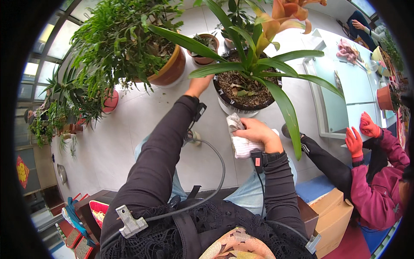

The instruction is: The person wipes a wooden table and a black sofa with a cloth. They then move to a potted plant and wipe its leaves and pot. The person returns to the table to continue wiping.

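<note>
A dark glossy plant pot (pixel 241 105) filled with granular soil (pixel 229 76) stands on a white base before me. From it grows a plant with long green leaves (pixel 284 103) and an orange flower (pixel 275 26). My left hand (pixel 200 84) is at the pot's left side, below a leaf; its fingertips are partly hidden, and whether they grip the rim is unclear. My right hand (pixel 255 133) holds a bunched white and grey cloth (pixel 244 145) just below the pot's near side.
A large brown pot (pixel 169 69) with a bushy plant and a small potted plant (pixel 203 48) stand at the left. On the right are a glass-topped table (pixel 359 87), a seated person with red gloves (pixel 354 142) and a cardboard box (pixel 333 217). Another person sits far right.
</note>
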The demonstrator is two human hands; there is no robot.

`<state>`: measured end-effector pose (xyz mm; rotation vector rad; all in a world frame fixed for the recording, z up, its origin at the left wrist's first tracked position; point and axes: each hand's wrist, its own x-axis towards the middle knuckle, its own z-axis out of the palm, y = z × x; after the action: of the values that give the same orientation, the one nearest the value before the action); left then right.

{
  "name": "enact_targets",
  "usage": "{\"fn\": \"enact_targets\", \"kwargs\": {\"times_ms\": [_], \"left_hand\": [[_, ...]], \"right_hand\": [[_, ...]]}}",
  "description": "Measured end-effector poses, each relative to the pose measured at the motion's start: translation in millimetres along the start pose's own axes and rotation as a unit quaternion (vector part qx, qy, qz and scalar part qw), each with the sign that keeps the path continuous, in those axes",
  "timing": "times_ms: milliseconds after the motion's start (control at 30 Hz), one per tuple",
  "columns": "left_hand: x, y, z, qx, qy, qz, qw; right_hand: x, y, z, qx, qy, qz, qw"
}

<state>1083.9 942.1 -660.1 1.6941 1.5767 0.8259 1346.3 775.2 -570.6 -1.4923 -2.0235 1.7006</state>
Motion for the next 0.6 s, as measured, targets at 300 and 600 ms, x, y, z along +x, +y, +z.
{"fn": "enact_targets", "kwargs": {"times_ms": [300,600], "left_hand": [[61,1,6,0.1,-0.14,-0.051,0.984],[79,-29,18,0.132,-0.156,-0.007,0.979]], "right_hand": [[7,-3,-1,-0.011,-0.003,-0.004,1.0],[16,-13,2,-0.024,-0.021,0.008,0.999]]}}
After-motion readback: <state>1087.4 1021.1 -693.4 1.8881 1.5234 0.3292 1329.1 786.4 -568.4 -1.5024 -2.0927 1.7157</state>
